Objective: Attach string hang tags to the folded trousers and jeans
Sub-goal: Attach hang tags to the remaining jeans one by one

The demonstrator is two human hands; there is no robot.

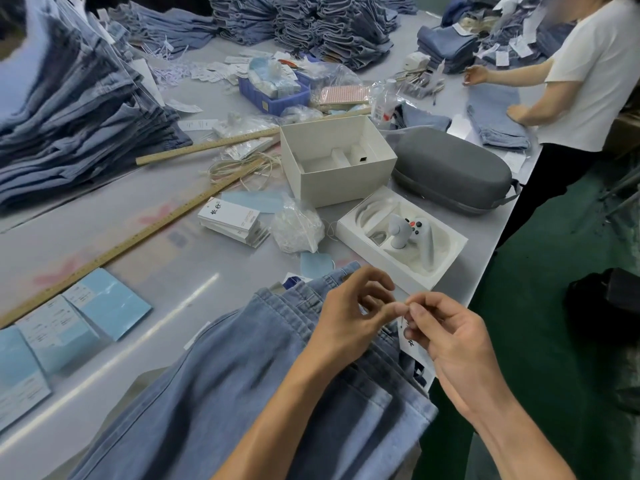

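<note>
A pair of blue jeans lies on the grey table in front of me, waistband towards the far right. My left hand hovers over the waistband with thumb and forefinger pinched together. My right hand meets it fingertip to fingertip, pinching the thin string of a white hang tag that hangs below my fingers at the jeans' edge. The string itself is too fine to make out. A stack of white hang tags lies further back beside a plastic bag of strings.
Tall stacks of folded jeans fill the left and back. Two wooden rulers, light blue cards, a white box, a tray with a white controller and a grey case lie ahead. A person in white works at the right.
</note>
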